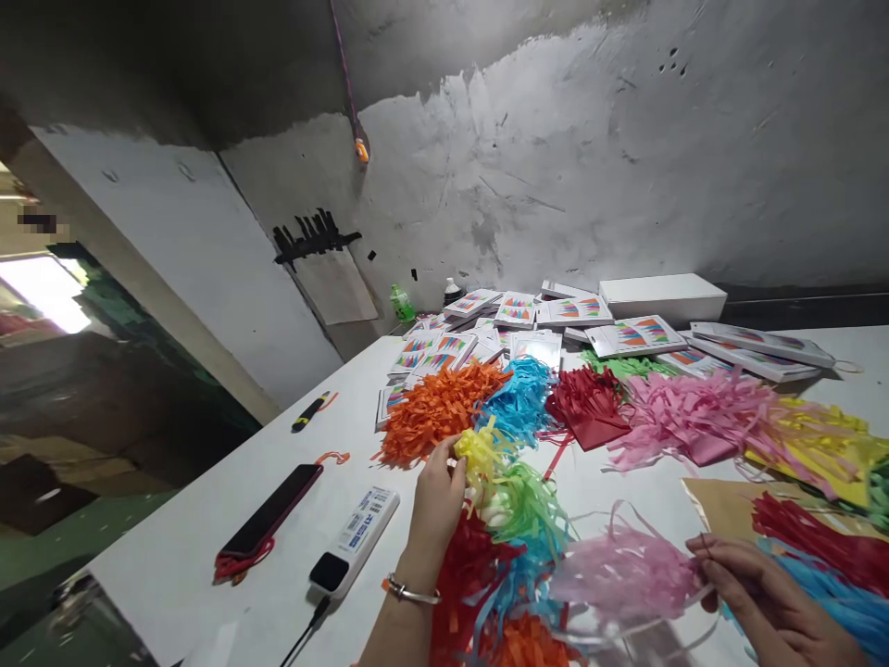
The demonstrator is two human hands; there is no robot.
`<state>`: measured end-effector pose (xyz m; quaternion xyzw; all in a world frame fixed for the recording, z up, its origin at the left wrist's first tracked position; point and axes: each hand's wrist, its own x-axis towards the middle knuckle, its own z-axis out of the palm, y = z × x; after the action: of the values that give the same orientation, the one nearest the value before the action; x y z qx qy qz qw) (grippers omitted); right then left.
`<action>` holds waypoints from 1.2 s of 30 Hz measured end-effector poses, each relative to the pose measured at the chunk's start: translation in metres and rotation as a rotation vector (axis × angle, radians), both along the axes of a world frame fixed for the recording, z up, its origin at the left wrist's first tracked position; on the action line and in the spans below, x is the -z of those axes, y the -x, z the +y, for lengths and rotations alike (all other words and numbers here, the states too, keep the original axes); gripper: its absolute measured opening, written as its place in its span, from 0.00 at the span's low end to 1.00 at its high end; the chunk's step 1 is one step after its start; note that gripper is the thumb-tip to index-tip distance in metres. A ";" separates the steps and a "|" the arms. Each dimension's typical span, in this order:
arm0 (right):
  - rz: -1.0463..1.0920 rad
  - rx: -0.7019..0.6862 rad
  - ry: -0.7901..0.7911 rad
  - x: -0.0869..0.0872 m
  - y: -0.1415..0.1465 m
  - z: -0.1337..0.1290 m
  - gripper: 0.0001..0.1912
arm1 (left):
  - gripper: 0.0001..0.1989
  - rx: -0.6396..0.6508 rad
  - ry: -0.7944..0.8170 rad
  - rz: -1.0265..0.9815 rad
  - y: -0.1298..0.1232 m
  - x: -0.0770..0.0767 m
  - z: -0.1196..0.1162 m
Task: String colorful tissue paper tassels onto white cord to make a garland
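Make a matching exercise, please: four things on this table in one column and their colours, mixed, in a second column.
Things:
1. tassel pile beside the left hand
2. tassel at the right hand
3. phone
4. long box by the wall

Colours:
A. white
B. orange
C. black
D. pale pink

Pairs: 1-B, 2-D, 3-C, 4-A

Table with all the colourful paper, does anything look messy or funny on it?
The printed packs at the back lie tumbled, overlapping at odd angles. Loose red strips trail away from the red tassel pile. Otherwise the tassel piles sit sorted by colour, and the left hand touches the yellow tassel.
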<state>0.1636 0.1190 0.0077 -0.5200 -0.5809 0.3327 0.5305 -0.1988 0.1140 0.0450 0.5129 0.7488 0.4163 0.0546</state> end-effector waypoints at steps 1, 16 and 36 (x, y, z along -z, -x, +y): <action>-0.003 0.043 0.011 0.002 0.000 0.000 0.17 | 0.17 0.003 -0.010 -0.002 0.000 -0.001 -0.001; -0.329 0.038 -0.232 0.019 0.003 -0.004 0.11 | 0.13 0.062 -0.077 0.036 0.000 -0.002 -0.005; -0.099 -0.109 0.042 0.020 0.020 0.004 0.15 | 0.30 0.323 0.177 0.205 -0.016 0.014 -0.006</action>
<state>0.1440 0.1234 -0.0126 -0.5146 -0.6268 0.3471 0.4709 -0.1826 0.1077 0.0311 0.6591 0.6921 0.2803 0.0893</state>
